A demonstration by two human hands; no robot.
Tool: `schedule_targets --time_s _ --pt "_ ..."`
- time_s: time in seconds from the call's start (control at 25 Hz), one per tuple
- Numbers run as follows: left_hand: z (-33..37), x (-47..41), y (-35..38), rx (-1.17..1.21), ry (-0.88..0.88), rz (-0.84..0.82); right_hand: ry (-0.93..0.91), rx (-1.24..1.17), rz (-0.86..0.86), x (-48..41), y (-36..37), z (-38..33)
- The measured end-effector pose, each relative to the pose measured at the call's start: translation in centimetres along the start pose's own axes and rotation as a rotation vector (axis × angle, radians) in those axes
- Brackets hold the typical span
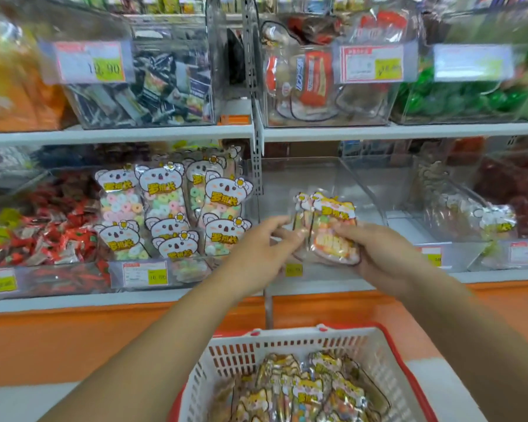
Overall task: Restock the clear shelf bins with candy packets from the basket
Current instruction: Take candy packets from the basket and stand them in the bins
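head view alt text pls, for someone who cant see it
The right hand grips candy packets upright at the front of a clear bin, while the left hand pinches their left edge. Below, a white basket holds more such packets. Koala packets fill the neighbouring bin to the left.

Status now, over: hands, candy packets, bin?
Right hand grips candy packets at the front of the clear bin. Left hand touches their edge, grip unclear. Basket holds more packets. Nothing blocks the bin.
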State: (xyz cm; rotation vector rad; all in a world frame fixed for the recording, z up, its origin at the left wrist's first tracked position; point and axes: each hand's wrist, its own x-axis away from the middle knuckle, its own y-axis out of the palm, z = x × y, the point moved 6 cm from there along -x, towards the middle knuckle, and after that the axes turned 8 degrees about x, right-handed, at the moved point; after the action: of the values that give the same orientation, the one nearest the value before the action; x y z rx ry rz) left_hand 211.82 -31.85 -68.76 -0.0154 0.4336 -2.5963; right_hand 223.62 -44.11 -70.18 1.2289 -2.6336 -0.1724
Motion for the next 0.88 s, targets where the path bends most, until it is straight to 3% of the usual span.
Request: schedule_targets --time_s 0.12,0.36,0.68,0.88 --pt "1.2 -1.4 -2.6 -0.186 0.131 0.15 0.04 0.035 0.113 -6.0 -1.3 -1.9" --pt "0.1 -4.0 -5.2 -0.009 0.113 0.251 0.225 0.376 0.157 -18.0 -0.6 0.6" --pt "-0.8 -6.1 -5.5 -0.034 0.075 0.318 0.115 0.75 0.054 -27.4 1.7 2.1" --pt "-1.2 -6.2 -5.7 -0.041 0.055 0.299 0.115 0.951 0.158 -28.6 0.9 3.8"
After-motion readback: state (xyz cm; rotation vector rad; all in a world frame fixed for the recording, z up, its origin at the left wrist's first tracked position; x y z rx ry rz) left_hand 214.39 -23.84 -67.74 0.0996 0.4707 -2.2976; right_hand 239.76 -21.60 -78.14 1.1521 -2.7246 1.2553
